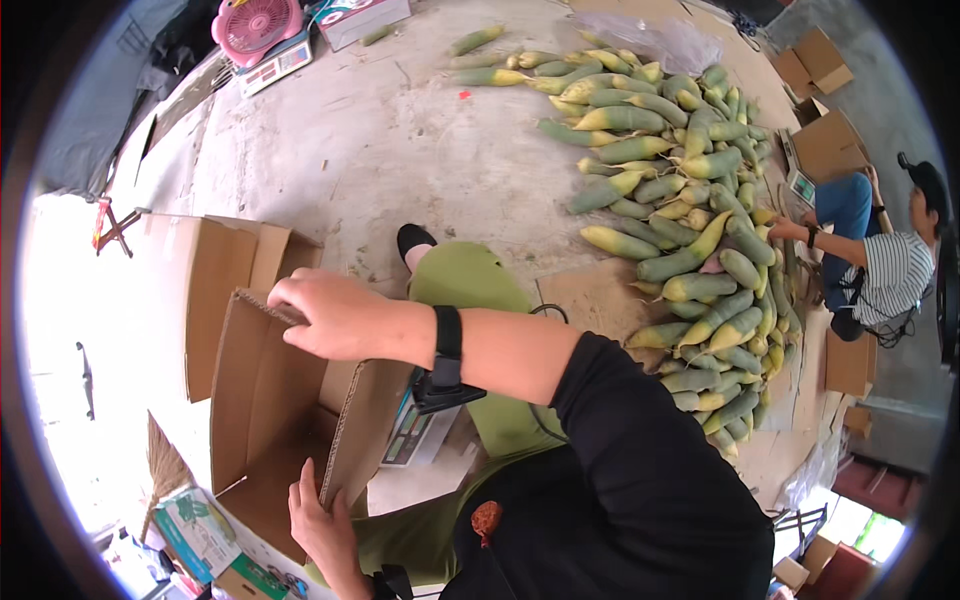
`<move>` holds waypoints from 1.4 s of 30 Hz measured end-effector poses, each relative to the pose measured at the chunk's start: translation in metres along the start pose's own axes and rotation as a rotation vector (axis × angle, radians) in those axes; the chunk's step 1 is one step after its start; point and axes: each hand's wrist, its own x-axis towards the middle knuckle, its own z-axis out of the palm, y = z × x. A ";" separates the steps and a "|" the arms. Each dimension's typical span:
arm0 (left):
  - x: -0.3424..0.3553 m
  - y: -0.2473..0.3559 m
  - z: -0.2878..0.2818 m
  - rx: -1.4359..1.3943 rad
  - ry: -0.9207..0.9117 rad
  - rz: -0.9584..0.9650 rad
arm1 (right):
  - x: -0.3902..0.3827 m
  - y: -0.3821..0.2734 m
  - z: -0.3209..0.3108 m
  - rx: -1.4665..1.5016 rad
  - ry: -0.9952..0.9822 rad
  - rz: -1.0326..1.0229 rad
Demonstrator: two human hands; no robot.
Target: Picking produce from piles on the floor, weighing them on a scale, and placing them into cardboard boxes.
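An open cardboard box (270,400) tilts at my lower left. My right hand (325,325) reaches across and grips the top edge of its far wall. Near the bottom, my left hand (322,525) has its fingers on the box's near edge. Behind the box stands another carton (222,300). A digital scale (418,440) with a green panel is partly hidden beside the box, next to my bent leg in green trousers (465,280).
A large pile of green radishes (690,230) covers the right side of the floor (400,140). A co-worker (880,280) sits beyond it among cartons (835,150). A pink fan (255,25), another scale (275,70) and a broom (165,460) are around the edges.
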 end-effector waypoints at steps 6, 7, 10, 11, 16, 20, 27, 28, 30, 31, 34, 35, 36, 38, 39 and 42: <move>0.006 -0.006 0.005 -0.040 -0.010 0.049 | -0.002 -0.004 -0.004 0.045 -0.011 -0.070; 0.008 -0.009 0.004 -0.036 -0.011 0.057 | -0.002 -0.005 -0.006 0.045 -0.002 -0.069; 0.010 -0.016 0.003 -0.031 -0.003 0.040 | -0.003 -0.010 -0.012 0.139 0.014 -0.074; 0.010 -0.016 0.004 -0.026 -0.005 0.047 | -0.003 -0.011 -0.016 0.141 0.022 -0.073; 0.010 -0.019 0.009 -0.045 -0.032 0.022 | -0.007 -0.022 -0.059 0.361 0.184 -0.052; 0.007 -0.012 0.005 -0.139 -0.068 0.017 | -0.017 0.006 -0.103 0.372 0.290 0.024; 0.007 -0.010 0.006 -0.172 -0.101 0.023 | -0.116 0.195 -0.149 -0.155 0.457 0.509; 0.008 -0.010 0.006 -0.163 -0.112 0.029 | -0.141 0.222 -0.152 -0.252 0.430 0.600; 0.009 -0.014 0.009 -0.194 -0.129 0.018 | -0.200 0.275 -0.156 -0.402 0.373 0.741; 0.010 -0.014 0.010 -0.225 -0.140 0.006 | -0.229 0.295 -0.158 -0.454 0.344 0.791; 0.010 -0.005 -0.001 0.010 -0.149 0.085 | -0.296 0.318 -0.150 -0.448 0.321 1.000; 0.010 -0.001 -0.002 0.012 -0.158 0.091 | -0.314 0.319 -0.149 -0.430 0.354 1.089; 0.011 0.002 -0.002 -0.036 -0.144 0.100 | -0.331 0.321 -0.150 -0.428 0.358 1.100; 0.012 0.003 -0.001 -0.084 -0.136 0.118 | -0.362 0.325 -0.153 -0.296 0.426 1.306; 0.011 -0.002 0.000 -0.077 -0.119 0.114 | -0.374 0.325 -0.155 -0.289 0.428 1.313; 0.010 0.004 -0.001 -0.049 -0.091 0.100 | -0.389 0.323 -0.161 -0.140 0.439 1.408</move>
